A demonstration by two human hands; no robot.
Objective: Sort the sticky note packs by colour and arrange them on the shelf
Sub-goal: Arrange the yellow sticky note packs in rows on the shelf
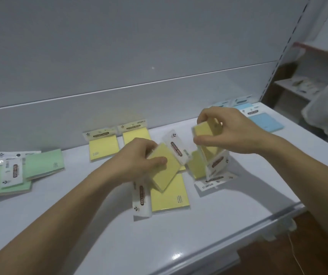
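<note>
My left hand [139,157] grips a yellow sticky note pack [164,171] tilted above the white shelf [99,225]. My right hand [224,132] holds another yellow pack [204,130] higher up, to the right. Under the hands lie more yellow packs: one flat [169,197] and others heaped [199,167] below my right hand. Two yellow packs [103,145] lie side by side against the back panel. Green packs [30,165] are piled at the left. Blue packs [262,118] lie at the far right.
The grey back panel [119,56] rises behind the shelf. The shelf's front edge [238,229] runs diagonally at the lower right, with brown floor below it. A perforated upright [286,46] bounds the right side; another shelving unit [308,80] stands beyond.
</note>
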